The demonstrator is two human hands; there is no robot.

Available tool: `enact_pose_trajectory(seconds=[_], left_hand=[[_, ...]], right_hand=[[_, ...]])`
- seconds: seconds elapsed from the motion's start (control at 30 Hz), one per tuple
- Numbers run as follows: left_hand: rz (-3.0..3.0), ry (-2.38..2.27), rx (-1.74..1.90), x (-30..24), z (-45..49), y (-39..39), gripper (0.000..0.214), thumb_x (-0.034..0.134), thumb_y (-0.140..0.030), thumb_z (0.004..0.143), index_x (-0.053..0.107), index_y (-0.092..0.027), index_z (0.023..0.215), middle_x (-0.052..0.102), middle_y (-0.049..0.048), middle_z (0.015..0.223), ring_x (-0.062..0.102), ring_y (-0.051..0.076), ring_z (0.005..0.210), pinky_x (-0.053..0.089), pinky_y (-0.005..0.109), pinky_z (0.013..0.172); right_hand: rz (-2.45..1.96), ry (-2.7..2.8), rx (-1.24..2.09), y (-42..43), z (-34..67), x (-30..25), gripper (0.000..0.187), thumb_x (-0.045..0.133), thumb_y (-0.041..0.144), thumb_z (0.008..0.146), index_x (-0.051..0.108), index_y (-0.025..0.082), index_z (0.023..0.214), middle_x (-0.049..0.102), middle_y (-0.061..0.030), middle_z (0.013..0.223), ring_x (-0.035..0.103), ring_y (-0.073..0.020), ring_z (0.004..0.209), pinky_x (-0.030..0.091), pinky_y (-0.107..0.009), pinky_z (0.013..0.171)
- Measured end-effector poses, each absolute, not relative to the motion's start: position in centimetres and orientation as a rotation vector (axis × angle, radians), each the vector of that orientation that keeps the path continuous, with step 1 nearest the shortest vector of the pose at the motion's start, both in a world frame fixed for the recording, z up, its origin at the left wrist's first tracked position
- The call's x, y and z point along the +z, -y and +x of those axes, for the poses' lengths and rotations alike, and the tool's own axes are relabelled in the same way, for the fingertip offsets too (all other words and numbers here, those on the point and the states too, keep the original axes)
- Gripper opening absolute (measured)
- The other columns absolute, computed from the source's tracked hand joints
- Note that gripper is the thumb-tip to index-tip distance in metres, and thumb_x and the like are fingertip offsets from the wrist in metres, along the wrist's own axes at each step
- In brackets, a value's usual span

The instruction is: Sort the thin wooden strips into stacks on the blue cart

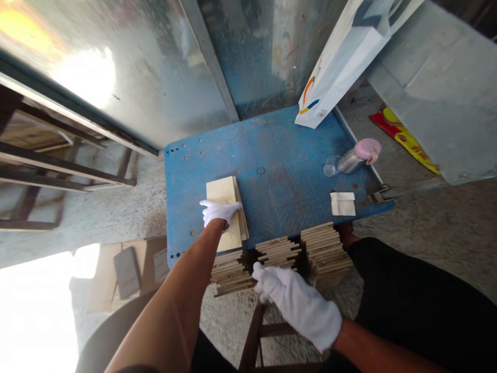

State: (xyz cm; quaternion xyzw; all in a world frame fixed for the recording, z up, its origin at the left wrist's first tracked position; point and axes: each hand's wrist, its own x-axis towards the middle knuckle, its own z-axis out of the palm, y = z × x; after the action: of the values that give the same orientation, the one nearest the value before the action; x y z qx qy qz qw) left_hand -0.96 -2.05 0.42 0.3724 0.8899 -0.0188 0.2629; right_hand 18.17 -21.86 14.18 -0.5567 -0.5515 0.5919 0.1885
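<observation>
- While the flat pile of thin wooden sheets (224, 189) is pinned down on the near-left part of the blue metal table (287, 166), the left hand (219, 211) is laid open across it. The gloved fingers are spread and nothing is wrapped or pinched.
- The right hand (297, 303), also white-gloved, is set against the middle of three bundles of wooden sheets (277, 251) stacked just off the table's near edge. The bundle is touched by loosely curled fingertips, but whether a sheet is actually gripped can't be told.
- Step-wise, it looks like the pile is being steadied while more sheets are picked from the bundles.
- The next move would call for a few sheets to be pinched off cleanly, without the neighbours being dragged out, then lifted over the table's edge and squared onto the pile.
- The pink-capped bottle (359, 155) and white paper bag (341, 57) are parked at the table's far right, well apart.
</observation>
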Motion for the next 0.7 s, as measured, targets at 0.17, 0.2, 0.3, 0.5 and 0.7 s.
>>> enact_pose_trajectory(seconds=[0.17,0.2,0.3,0.5,0.7], left_hand=[[0.948,-2.41,0.003,-1.2,-1.3,1.9,0.154,0.083,-0.059,0.033,-0.004,-0.007,0.149,0.039,0.0333,0.136,0.046,0.05,0.12,0.046,0.056,0.087],[0.943,-2.405,0.007,-1.3,-1.2,1.8,0.154,0.083,-0.057,0.033,-0.003,-0.007,0.15,0.038,0.0336,0.136,0.046,0.05,0.12,0.046,0.056,0.087],[0.943,-2.402,-0.005,-1.3,-0.8,1.3,0.152,0.084,-0.054,0.034,-0.004,-0.007,0.149,0.036,0.0342,0.138,0.044,0.05,0.121,0.046,0.057,0.088],[0.959,-2.394,-0.045,-1.7,-0.2,0.7,0.149,0.083,-0.053,0.038,-0.005,-0.004,0.148,0.034,0.0359,0.138,0.041,0.051,0.124,0.042,0.062,0.092],[0.934,-2.419,-0.056,-2.4,0.1,0.6,0.148,0.083,-0.052,0.038,-0.005,-0.007,0.148,0.037,0.0326,0.138,0.042,0.048,0.124,0.041,0.057,0.096]], right_hand=[[-1.518,1.729,1.651,22.0,18.3,15.3,0.05,0.025,0.043,0.099,0.063,0.022,0.123,0.069,-0.0099,0.108,0.064,-0.0224,0.095,0.048,-0.031,0.085],[-1.505,1.769,1.648,21.9,18.3,15.6,0.05,0.025,0.042,0.099,0.062,0.022,0.126,0.068,-0.011,0.112,0.064,-0.0237,0.096,0.049,-0.032,0.085],[-1.528,1.741,1.677,21.5,18.1,16.3,0.047,0.029,0.042,0.098,0.062,0.023,0.126,0.068,-0.0103,0.114,0.064,-0.024,0.1,0.049,-0.032,0.086],[-1.739,1.322,1.93,19.9,17.7,17.7,0.039,0.042,0.049,0.094,0.072,0.026,0.102,0.073,-0.0063,0.102,0.066,-0.021,0.098,0.049,-0.029,0.087],[-1.754,1.322,1.949,19.5,17.7,17.8,0.036,0.044,0.047,0.094,0.073,0.025,0.098,0.073,-0.0068,0.1,0.067,-0.0212,0.098,0.048,-0.029,0.086]])
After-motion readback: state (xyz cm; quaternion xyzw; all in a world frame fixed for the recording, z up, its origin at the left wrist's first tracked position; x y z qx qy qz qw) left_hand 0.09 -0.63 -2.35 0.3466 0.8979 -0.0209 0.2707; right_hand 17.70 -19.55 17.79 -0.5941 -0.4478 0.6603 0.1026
